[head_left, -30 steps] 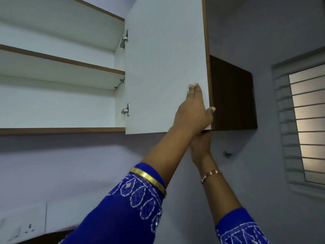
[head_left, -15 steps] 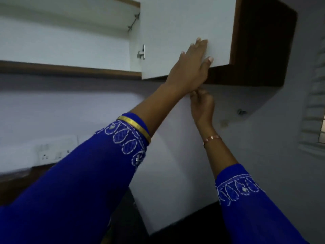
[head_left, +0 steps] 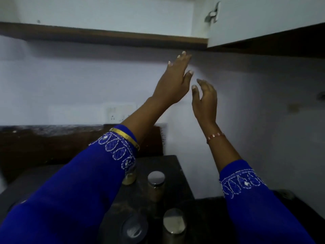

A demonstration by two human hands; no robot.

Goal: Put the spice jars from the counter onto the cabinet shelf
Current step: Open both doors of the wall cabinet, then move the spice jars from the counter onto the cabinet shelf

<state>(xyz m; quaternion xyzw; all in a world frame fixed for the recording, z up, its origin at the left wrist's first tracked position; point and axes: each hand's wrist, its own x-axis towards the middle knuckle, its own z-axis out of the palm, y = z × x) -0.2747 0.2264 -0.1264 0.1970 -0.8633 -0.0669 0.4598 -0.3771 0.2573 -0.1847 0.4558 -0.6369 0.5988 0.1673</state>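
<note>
In the head view, both hands are raised in front of the pale wall [head_left: 70, 81] just under the cabinet [head_left: 109, 36]: the left hand [head_left: 173, 85] and the right hand [head_left: 204, 101] are empty with fingers spread, near each other but apart, touching nothing. The cabinet door [head_left: 263, 16] hangs open at upper right. Below, four spice jars stand on the dark counter [head_left: 175, 166]: one with yellowish contents [head_left: 130, 177] partly behind the left sleeve [head_left: 73, 194], one steel-lidded jar [head_left: 156, 185] beside it, and two nearer ones [head_left: 174, 226] [head_left: 134, 229] at the bottom edge.
</note>
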